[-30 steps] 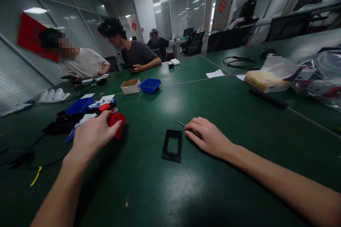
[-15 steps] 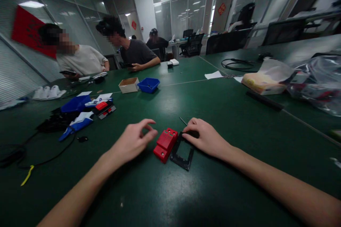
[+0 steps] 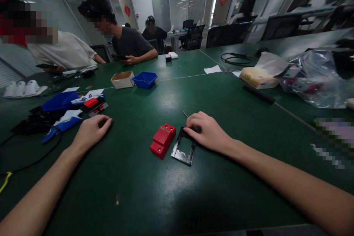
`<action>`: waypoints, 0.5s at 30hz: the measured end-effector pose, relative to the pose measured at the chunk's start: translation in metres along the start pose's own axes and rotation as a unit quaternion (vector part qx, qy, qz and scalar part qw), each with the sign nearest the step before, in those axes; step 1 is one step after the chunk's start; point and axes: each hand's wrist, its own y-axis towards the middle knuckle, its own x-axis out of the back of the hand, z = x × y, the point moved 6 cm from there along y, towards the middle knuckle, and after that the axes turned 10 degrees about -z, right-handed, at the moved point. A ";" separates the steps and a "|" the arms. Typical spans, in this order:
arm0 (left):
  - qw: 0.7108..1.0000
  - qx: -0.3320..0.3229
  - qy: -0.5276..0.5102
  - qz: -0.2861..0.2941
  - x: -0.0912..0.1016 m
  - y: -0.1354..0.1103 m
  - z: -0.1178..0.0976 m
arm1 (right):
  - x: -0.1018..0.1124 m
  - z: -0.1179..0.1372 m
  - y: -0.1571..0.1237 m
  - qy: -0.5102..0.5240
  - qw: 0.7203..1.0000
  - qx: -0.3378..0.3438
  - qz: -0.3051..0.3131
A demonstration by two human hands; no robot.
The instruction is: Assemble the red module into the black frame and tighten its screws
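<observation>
A red two-part module (image 3: 163, 140) with screw holes lies on the green table in front of me. Just right of it is a black rectangular frame (image 3: 184, 151) with an open middle. My right hand (image 3: 206, 131) is closed over a dark-handled screwdriver (image 3: 184, 113), whose thin metal shaft pokes out beyond the fingers; most of the handle is hidden in the palm. The thumb touches the frame's upper edge. Over to the left, my left hand (image 3: 92, 132) holds nothing, thumb and fingers slightly apart, close to a red and black part (image 3: 94, 105).
Blue and white packets (image 3: 65, 121) and black cable lie at left. A cardboard box (image 3: 122, 80) and a blue bin (image 3: 145, 80) stand farther back. On the right are a tissue pack (image 3: 258, 77), clear plastic bags (image 3: 315, 81) and a black bar (image 3: 258, 94). Two people sit across the table.
My left hand has moved left, away from the red module toward the packets. My right hand stays at the frame with the screwdriver. The view has shifted to the right.
</observation>
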 end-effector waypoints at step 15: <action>0.916 -0.270 -0.239 0.177 -0.033 -0.049 -0.156 | 0.007 -0.003 0.003 0.160 0.974 -0.131 -0.091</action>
